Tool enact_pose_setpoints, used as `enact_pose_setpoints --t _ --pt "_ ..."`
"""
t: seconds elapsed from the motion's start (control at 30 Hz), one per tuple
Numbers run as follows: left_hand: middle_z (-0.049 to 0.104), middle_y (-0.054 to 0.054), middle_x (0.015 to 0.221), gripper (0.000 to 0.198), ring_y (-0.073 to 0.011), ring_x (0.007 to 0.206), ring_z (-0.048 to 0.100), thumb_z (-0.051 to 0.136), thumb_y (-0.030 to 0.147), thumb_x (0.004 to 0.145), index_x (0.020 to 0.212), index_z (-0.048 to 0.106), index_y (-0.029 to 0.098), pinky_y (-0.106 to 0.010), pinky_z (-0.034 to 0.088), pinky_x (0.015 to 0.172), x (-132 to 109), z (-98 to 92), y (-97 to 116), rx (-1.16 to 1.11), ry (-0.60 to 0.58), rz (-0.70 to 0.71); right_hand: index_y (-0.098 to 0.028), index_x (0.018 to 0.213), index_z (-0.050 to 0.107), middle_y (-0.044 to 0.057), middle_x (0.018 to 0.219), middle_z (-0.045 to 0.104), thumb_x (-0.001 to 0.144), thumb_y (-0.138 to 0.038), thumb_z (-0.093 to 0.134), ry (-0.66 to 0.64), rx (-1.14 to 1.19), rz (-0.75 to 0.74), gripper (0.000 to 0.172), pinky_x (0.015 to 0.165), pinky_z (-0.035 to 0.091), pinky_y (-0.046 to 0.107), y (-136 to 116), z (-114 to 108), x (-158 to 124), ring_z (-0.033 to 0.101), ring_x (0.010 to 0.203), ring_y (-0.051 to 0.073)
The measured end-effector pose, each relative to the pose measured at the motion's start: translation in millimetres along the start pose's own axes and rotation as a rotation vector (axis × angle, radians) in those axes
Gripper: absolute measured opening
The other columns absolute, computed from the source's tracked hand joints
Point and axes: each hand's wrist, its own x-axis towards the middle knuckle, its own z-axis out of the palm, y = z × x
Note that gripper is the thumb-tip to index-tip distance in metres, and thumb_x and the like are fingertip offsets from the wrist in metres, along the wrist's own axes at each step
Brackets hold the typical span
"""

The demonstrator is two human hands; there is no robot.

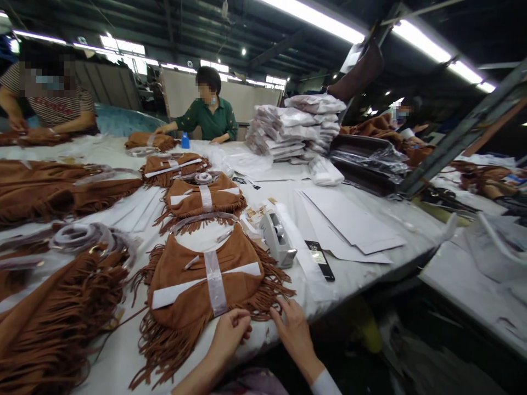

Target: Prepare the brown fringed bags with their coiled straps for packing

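In the near middle, the bag (233, 253), long left to right, lies far-left of the closer left hand (234, 328), curled, hold unclear; the right hand (293, 325) is loosely open.

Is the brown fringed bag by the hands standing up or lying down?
Lying down: the brown fringed bag shows its broad face upward, and its fringe spreads over the white table.
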Motion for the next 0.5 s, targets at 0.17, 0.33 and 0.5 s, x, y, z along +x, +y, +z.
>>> enact_pose_setpoints --t 0.17,0.33,0.5 --pt "0.069 -0.008 0.078 0.022 -0.0192 0.076 0.069 0.076 0.023 0.073 0.086 0.061 0.013 -0.026 0.052 0.071 -12 4.0 -28 -0.581 0.12 -0.399 -0.022 0.116 0.061 0.009 0.096 0.057 0.081 -0.047 0.064 -0.046 -0.122 0.051 0.043 0.082 0.047 0.043 -21 14 11 0.055 0.092 0.027" --pt "0.069 -0.015 0.095 0.013 -0.0206 0.086 0.07 0.063 0.017 0.085 0.096 0.06 0.012 -0.029 0.054 0.082 -11 7.1 -19 -0.767 0.228 -0.594 -0.022 0.092 0.065 0.01 0.098 0.055 0.075 -0.049 0.069 -0.029 -0.175 0.171 0.033 0.083 0.041 0.044 -39 13 19 0.051 0.097 0.03" --pt "0.068 -0.012 0.096 0.02 -0.021 0.087 0.067 0.068 0.027 0.083 0.097 0.061 0.015 -0.029 0.053 0.079 12 23.9 -15 -0.723 0.25 -0.616 -0.02 0.073 0.059 0.008 0.093 0.058 0.074 -0.028 0.065 -0.136 0.119 0.174 0.01 0.087 0.036 0.042 -54 9 27 0.051 0.095 0.027"
